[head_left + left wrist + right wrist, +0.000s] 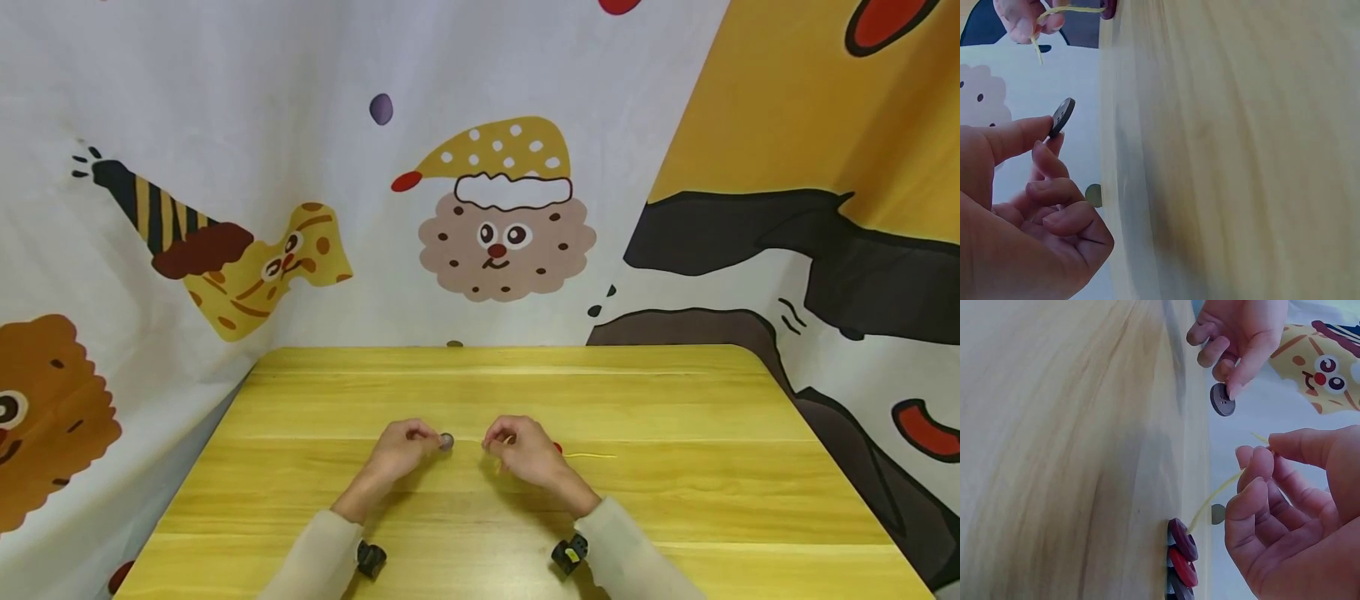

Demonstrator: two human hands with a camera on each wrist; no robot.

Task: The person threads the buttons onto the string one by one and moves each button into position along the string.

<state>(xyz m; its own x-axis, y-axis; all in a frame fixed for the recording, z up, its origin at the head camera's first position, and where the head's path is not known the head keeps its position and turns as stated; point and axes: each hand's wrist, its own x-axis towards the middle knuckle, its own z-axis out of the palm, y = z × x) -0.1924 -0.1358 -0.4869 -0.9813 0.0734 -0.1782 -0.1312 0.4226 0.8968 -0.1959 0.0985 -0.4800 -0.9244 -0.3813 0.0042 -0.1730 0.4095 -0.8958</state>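
Note:
A round dark grey button [1222, 400] with small holes is pinched at its edge between thumb and finger of my left hand [403, 450]. My right hand [525, 450] pinches a yellow string [1216, 495] close to its end, and a short tip sticks out past the fingertips toward the button. From there the string runs down to a dark red button [1184, 540] on the table. Behind that one lie a bright red button [1183, 567] and another dark button [1180, 589], lined up in a row. Both hands hover over the table, a small gap apart.
The wooden table [480, 533] spreads under both hands. To the right of my right hand, a loose tail of yellow string [592, 456] lies on it. Behind the table hangs a cloth [300, 67] with cartoon prints.

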